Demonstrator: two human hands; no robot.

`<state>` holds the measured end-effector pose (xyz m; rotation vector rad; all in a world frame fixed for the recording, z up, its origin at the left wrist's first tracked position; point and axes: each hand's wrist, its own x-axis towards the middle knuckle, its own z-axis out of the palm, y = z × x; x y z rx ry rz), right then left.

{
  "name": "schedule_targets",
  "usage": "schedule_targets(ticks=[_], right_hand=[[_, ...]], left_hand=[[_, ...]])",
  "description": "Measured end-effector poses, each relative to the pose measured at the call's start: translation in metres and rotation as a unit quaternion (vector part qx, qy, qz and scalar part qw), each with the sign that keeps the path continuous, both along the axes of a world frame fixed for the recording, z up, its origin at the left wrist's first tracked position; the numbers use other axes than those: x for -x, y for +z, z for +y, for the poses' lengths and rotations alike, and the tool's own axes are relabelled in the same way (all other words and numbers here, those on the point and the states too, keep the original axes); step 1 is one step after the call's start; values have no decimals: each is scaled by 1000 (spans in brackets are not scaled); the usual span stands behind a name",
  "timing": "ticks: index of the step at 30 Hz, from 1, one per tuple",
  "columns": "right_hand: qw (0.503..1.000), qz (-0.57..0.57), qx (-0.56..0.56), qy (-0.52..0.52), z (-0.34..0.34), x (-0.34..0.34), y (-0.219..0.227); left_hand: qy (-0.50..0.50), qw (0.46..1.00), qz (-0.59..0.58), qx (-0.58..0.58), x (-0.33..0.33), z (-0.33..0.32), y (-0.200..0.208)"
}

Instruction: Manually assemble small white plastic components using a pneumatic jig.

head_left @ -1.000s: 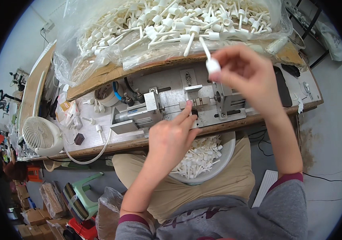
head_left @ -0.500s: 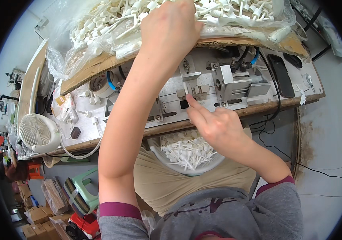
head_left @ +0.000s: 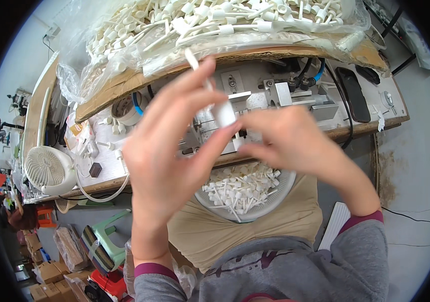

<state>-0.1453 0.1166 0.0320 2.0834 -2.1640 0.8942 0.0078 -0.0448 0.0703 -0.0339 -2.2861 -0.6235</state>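
White capped tube (head_left: 225, 115) at frame centre, pinched in the left hand (head_left: 162, 148); right hand (head_left: 290, 133), right of centre, fingers narrowed at a second white piece (head_left: 238, 143), cannot tell if gripped. Beyond: metal fixture (head_left: 282, 94), then heap of similar pieces (head_left: 218, 15), top of frame.

The work area is lit brightly and fairly evenly, with soft highlights caught on the clear plastic bag (head_left: 69, 78), while the space beneath the bench (head_left: 106, 177) is sunk in dimmer shade. The left hand (head_left: 167, 146) and the white capped piece (head_left: 225, 115) held in it are smeared by motion blur; the right hand (head_left: 290, 135) is softened too. Straight edges are bowed by the fisheye lens, and the corners are blacked out.
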Motion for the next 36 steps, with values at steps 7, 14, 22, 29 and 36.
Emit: schedule_targets(ticks=[7,14,22,29,36], right_hand=[[977,77,67,-187,-28,82,62],[991,-28,-26,-130,-46,83,71],[971,-215,86,-65,-6,44,39],[979,-133,130,-83,25,-18,-18],[990,110,61,-70,15,-36,-45]], left_hand=[[33,992,-99,64,-14,37,-65],[96,974,-155,135,-1,35,-81],[70,975,-172,124,4,33,-68],[57,998,31,-11,31,-5,-22],[158,985,-49,41,102,-31,17]])
